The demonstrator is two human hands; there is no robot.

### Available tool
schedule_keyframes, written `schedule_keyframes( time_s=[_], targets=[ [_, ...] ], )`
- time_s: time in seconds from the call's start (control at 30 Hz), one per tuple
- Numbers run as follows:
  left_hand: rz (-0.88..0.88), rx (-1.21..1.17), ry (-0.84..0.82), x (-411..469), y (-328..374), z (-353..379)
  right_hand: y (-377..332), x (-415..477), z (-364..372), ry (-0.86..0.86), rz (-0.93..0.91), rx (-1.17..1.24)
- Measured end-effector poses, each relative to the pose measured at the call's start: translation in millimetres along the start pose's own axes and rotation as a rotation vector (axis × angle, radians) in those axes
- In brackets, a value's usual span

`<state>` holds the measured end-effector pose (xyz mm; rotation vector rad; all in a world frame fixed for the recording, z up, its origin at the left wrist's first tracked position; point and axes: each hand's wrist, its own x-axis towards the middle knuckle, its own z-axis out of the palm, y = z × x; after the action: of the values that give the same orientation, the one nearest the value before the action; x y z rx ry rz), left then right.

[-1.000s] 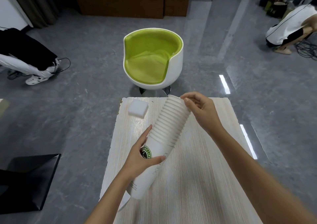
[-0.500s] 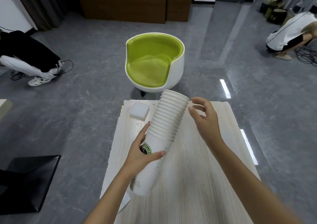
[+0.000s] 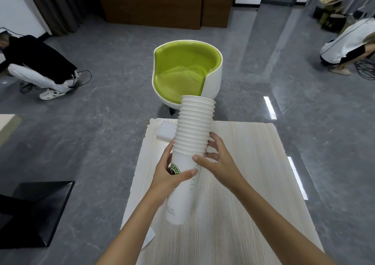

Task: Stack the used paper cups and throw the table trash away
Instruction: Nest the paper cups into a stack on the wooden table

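Above the pale wooden table (image 3: 243,163), both hands curl around a tilted stack of paper cups (image 3: 192,134): left hand (image 3: 170,175) grips the bottom cup, right hand (image 3: 217,161) the rims.

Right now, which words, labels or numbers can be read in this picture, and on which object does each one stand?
"OY LIF": on the round green logo of the outermost cup in the stack of white paper cups; the left hand covers the rest.
Too small to read: the vertical line of print on that cup's side.
Too blurred to read: the small print near that cup's base.
No other text shows.
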<state>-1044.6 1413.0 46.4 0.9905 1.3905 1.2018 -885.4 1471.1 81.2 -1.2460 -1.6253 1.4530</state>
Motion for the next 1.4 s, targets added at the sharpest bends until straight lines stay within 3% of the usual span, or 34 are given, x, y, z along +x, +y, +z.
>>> schedule_keyframes(
  time_s=[1.4],
  targets=[
    [0.023, -0.014, -0.039, 109.5, 11.7, 5.0, 13.6, 104.5, -21.1, -0.032, -0.085, 0.012]
  ],
)
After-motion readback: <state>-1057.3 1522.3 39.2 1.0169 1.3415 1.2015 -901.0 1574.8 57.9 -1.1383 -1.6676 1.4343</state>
